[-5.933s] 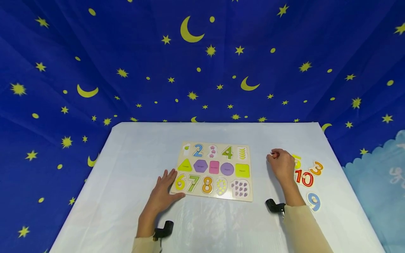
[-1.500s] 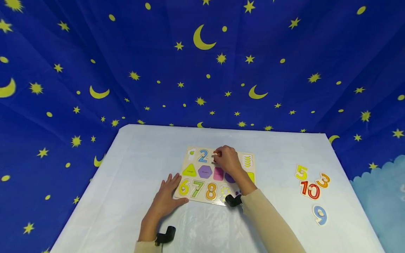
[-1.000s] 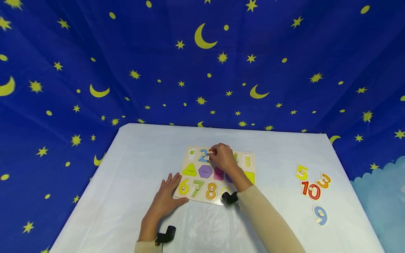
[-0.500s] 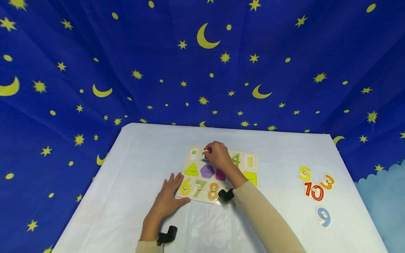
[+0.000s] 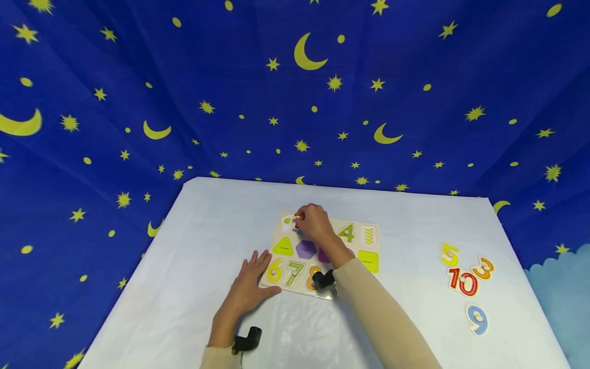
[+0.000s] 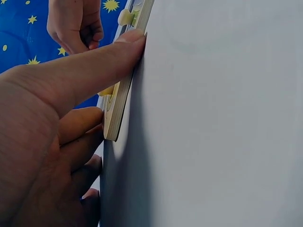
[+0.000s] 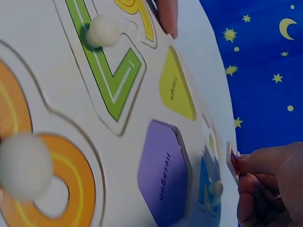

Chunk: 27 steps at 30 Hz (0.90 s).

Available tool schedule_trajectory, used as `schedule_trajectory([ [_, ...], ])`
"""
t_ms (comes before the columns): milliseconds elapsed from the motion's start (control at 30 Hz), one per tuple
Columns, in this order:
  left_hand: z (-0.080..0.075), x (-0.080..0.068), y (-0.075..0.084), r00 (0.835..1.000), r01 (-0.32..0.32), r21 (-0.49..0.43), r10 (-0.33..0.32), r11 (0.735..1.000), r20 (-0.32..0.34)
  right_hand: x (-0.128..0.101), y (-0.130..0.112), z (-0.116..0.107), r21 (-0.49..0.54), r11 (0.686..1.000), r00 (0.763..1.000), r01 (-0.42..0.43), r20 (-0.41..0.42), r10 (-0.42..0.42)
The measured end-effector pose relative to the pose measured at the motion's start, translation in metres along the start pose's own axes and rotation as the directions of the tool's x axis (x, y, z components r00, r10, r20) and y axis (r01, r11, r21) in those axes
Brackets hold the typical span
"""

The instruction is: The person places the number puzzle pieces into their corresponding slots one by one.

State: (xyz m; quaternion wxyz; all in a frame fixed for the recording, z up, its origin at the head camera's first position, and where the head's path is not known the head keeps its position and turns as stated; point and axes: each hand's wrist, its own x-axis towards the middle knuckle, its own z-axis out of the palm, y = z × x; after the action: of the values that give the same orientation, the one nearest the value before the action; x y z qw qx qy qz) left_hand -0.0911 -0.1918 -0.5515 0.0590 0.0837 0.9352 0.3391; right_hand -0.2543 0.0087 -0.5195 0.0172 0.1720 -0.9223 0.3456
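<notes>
A: Surface?
B: Desk (image 5: 193, 246) under pale blue cover, star-and-moon backdrop (image 5: 138, 77) behind.
A: Counts?
B: One puzzle board (image 5: 369, 243). Four loose numbers right of the right grip (image 5: 313, 221): 5 (image 5: 449, 254), 3 (image 5: 484, 267), 10 (image 5: 463, 282), 9 (image 5: 477, 319).
A: Grips?
B: Right pinches a small piece (image 7: 232, 162) over the board's far-left corner. Left grip (image 5: 251, 287) flat, fingers straight, bracing the near-left edge.

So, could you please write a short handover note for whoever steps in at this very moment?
Left hand: flat, bracing the puzzle board at its near-left corner.
Right hand: pinches a small piece over the board's far-left corner, not seated.
Done: 4, 6, 7, triangle, hexagon sit in the board.
Left: 5, 3, 10, 9 lie loose on the table, right of the board.
</notes>
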Motion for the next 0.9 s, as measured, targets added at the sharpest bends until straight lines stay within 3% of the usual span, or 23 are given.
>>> schedule_trajectory([
  [500, -0.002, 0.001, 0.001, 1.0, 0.018, 0.006, -0.018, 1.0, -0.006, 0.008, -0.011, 0.021, -0.059, 0.998, 0.998, -0.004, 0.055, 0.007],
  [733, -0.001, 0.0, 0.0, 1.0, -0.001, 0.006, 0.001, 1.0, 0.004, 0.009, -0.014, 0.027, -0.129, 0.99, 0.993, -0.058, 0.091, 0.07],
  [900, -0.001, 0.0, -0.002, 1.0, -0.002, 0.011, 0.002, 1.0, 0.003, 0.011, -0.016, 0.033, -0.137, 0.989, 0.992, -0.056, 0.109, 0.071],
])
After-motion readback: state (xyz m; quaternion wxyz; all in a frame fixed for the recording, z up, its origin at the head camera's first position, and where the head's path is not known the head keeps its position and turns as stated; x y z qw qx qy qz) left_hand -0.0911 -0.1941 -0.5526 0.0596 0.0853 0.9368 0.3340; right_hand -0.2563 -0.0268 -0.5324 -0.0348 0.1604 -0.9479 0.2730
